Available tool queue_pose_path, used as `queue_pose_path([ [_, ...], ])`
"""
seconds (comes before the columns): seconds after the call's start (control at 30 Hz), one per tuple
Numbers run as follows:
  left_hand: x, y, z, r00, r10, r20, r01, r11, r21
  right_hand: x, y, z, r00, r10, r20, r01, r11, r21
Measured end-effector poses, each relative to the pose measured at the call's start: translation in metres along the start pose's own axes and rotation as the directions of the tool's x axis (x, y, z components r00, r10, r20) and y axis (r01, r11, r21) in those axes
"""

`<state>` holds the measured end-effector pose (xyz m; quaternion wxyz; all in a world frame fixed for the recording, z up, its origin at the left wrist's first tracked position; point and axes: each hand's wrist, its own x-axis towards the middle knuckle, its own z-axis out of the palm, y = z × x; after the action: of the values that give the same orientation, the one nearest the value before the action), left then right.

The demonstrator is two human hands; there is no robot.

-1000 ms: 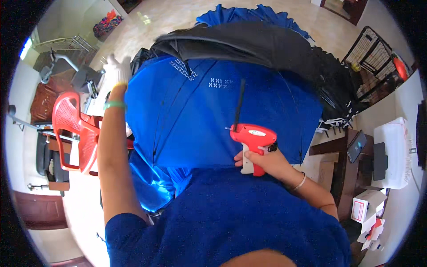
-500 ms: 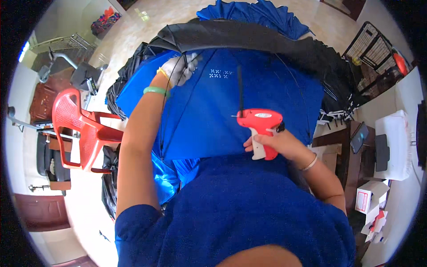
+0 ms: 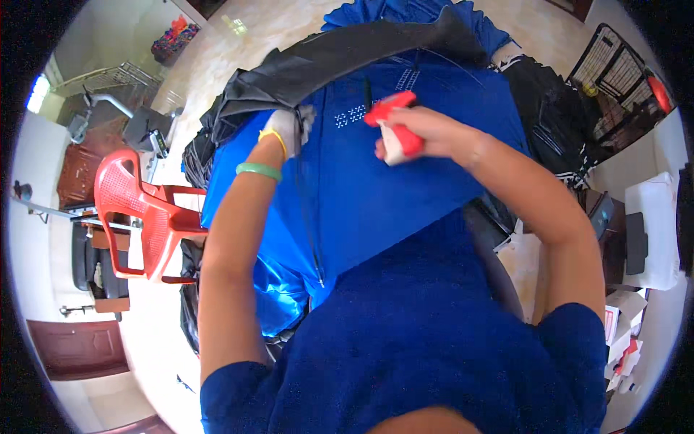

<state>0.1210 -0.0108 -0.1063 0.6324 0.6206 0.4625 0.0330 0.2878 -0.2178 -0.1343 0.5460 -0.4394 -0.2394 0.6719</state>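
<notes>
Fingers of bent-armed right hand [image 3: 428,129] wrap one red-and-white plastic gun [image 3: 392,145] near blue fabric's [image 3: 383,195] far edge; one white-gloved left hand's [image 3: 286,129] grip unclear.

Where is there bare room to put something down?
Blue fabric lies bare between the red tool and the blue shirt; pale floor shows between the red chair and brown door. Crowded: around the left hand, near black fabric.

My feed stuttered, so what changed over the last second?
The gloved left hand swung rightward, from outside the blue umbrella canopy to a black rib; whether it grips is unclear. The right hand carried the red-and-white tagging gun forward, toward the white printed marks. The canopy's near edge now slants up rightward. Unchanged: right hand's hold; red plastic chair at left.
</notes>
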Motion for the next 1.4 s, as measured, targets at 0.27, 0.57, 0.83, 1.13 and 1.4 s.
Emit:
queue_pose_path([
  [0.27, 0.041, -0.058, -0.006, 0.998, 0.064, -0.004, -0.064, 0.993, -0.100, 0.149, 0.050, -0.035, 0.989, -0.120, -0.088, 0.144, 0.919, 0.366],
  [0.57, 0.027, -0.059, -0.002, 0.993, -0.077, -0.090, 0.076, 0.997, -0.015, 0.168, 0.095, 0.008, 0.930, -0.290, -0.228, 0.346, 0.899, 0.269],
  [0.83, 0.034, -0.062, 0.004, 0.987, -0.070, -0.141, 0.057, 0.994, -0.095, 0.172, 0.107, 0.013, 0.890, -0.323, -0.321, 0.372, 0.923, 0.102],
  [1.13, 0.034, -0.062, 0.004, 0.988, -0.069, -0.139, 0.059, 0.995, -0.075, 0.157, 0.094, 0.013, 0.936, -0.223, -0.271, 0.296, 0.917, 0.269],
  [1.4, 0.031, -0.062, 0.004, 0.991, -0.101, -0.092, 0.092, 0.991, -0.094, 0.161, 0.097, 0.005, 0.961, -0.221, -0.169, 0.263, 0.918, 0.295],
])
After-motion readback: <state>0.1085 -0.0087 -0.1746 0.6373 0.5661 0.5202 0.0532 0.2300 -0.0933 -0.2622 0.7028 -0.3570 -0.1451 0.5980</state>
